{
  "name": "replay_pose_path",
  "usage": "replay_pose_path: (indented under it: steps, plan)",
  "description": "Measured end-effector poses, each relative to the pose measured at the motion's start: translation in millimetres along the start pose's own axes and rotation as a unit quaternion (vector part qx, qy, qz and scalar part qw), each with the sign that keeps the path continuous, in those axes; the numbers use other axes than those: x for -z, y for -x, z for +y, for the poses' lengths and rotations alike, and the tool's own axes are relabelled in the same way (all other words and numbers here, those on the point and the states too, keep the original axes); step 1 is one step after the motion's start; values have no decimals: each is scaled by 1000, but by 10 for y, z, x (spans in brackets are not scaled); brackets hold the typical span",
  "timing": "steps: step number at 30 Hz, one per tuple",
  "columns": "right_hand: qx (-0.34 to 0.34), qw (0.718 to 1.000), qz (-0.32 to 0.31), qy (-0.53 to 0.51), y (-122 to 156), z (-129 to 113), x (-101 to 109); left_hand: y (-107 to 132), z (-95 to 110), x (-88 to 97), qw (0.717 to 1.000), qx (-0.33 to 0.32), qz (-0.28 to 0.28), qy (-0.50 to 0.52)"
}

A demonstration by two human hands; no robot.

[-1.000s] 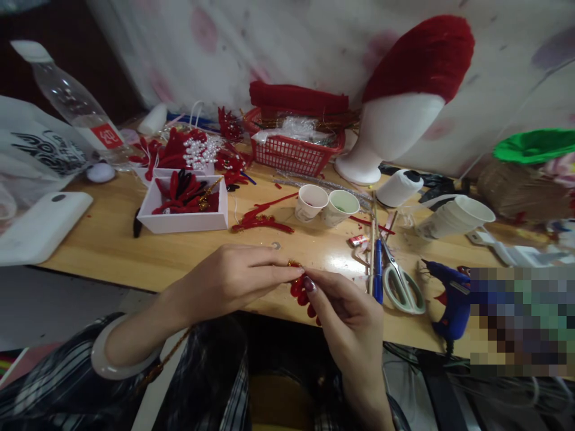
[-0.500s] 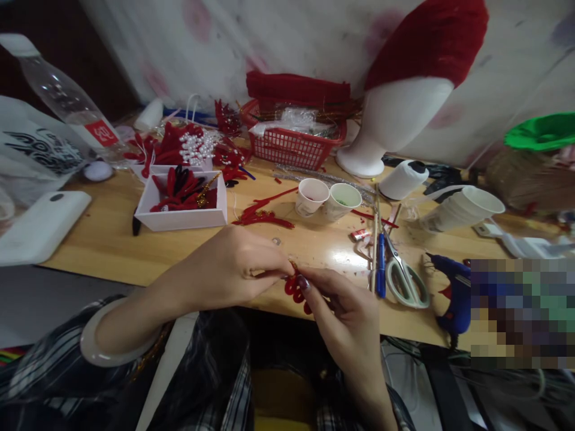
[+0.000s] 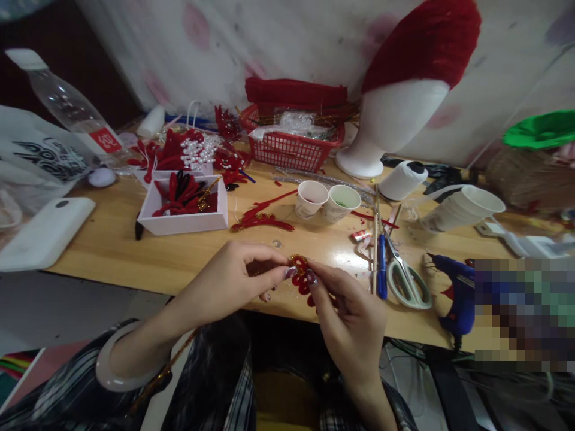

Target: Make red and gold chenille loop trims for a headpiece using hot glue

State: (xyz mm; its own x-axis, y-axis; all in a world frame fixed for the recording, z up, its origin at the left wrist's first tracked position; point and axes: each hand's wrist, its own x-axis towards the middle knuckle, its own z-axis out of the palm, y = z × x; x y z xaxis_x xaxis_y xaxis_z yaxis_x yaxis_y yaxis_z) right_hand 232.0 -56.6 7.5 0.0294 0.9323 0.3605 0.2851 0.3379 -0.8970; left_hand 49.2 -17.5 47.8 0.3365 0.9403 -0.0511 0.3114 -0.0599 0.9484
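Observation:
A small red looped ornament with a gold-wire edge (image 3: 302, 276) hangs between my two hands over the front edge of the wooden table (image 3: 179, 254). My left hand (image 3: 233, 281) pinches its left side with thumb and forefinger; a pale bangle sits on that wrist. On the ornament's right side my right hand (image 3: 348, 311) is closed, fingertips touching it. Both hands are just above my lap, which is covered in plaid cloth.
Scissors (image 3: 404, 278), a blue pen (image 3: 381, 266) and a blue glue gun (image 3: 456, 287) lie to the right. Two paper cups (image 3: 327, 200), a white box of red pieces (image 3: 182, 206), a red basket (image 3: 291, 146), a foam head with a red cap (image 3: 399, 114) and a plastic bottle (image 3: 67, 105) stand behind.
The ornament has been turned and lifted slightly between the fingertips; the left fingers have opened a little around it. Both hands stay at the table's front edge.

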Motion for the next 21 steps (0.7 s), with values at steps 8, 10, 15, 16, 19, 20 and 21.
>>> replay_pose_path:
  steps: [8,10,15,16,19,20,21]
  plan:
    - [13,1000,7,5,-1,7,-24,-19,-24,-189,983,52,78,155]
    - [0,1000,8,-11,-8,-1,-37,-16,-36,-227,975,62,91,194]
    - [-11,999,18,-29,-18,-6,-55,-12,-81,-324,956,68,126,257]
    - [-13,999,22,-31,-20,-4,-55,-12,-90,-341,952,67,130,268]
    - [-27,999,27,-35,-30,-1,-53,-11,-105,-378,948,63,139,280]
    - [-33,998,25,-38,-34,-2,-52,-10,-106,-387,949,59,143,274]
    - [-39,998,23,-43,-38,-2,-52,-7,-104,-394,951,53,149,264]
